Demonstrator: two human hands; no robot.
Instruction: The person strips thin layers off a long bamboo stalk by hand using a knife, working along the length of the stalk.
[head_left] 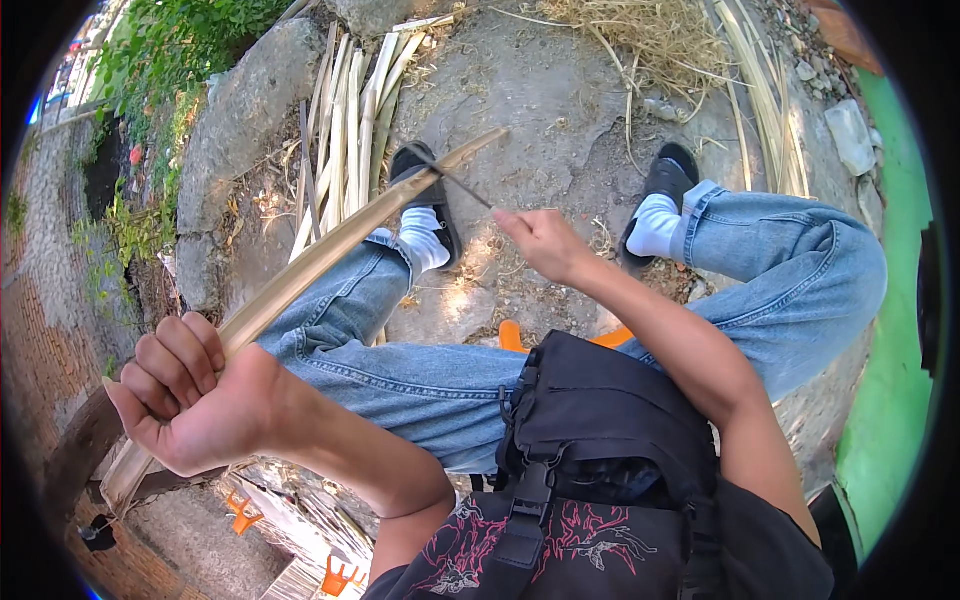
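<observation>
Bamboo strip is running diagonally across the person's lap, from the left hand at the lower left up to its far tip above the left foot. That hand's grip is clamped around the strip's near end, fingers curled over it and thumb underneath. The right hand is holding the handle of a thin dark blade, with its grip closed on it; the blade is lying across the strip near the far tip, touching or just above it, and which of the two cannot be told from this view.

Hazards, as judged from this position:

- Blade slip. The blade is working directly above the left sandal and white sock. If the edge is skating off the hard outer skin or is breaking free of the fibre suddenly, it is heading toward the foot or shin.
- Strip flex. The strip is being supported at one end only, with its long span unsupported over the jeans. Downward pressure near the tip is likely bending it, which is letting the blade jump.
- Rotation in the hand. A curved, smooth strip is prone to twisting inside the clamped fingers, turning the cut off line.
- Splinters. Split edges are sitting against bare palm and fingers.

Bundle of cut strips is lying on the ground beyond the left foot, well apart from both hands.
</observation>
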